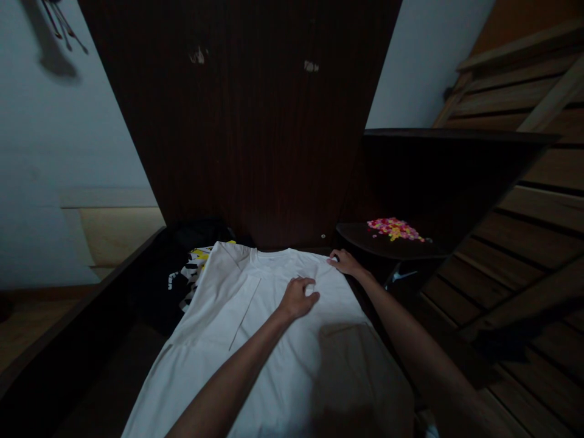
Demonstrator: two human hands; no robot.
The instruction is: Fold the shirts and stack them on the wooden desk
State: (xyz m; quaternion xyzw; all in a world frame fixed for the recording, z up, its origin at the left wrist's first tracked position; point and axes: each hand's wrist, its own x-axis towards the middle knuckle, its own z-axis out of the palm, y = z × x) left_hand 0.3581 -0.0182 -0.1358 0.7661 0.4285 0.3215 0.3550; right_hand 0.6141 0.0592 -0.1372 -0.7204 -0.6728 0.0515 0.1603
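Note:
A white T-shirt lies spread flat in front of me, collar at the far end. My left hand rests on its upper middle with the fingers curled and pinching the fabric. My right hand is at the shirt's far right shoulder edge, fingers bent over the cloth there. Both forearms reach in from below.
Dark clothes and a black, white and yellow garment lie left of the shirt. A dark wooden headboard stands behind. A small dark shelf at right carries a heap of pink and yellow bits. Wooden slats rise at right.

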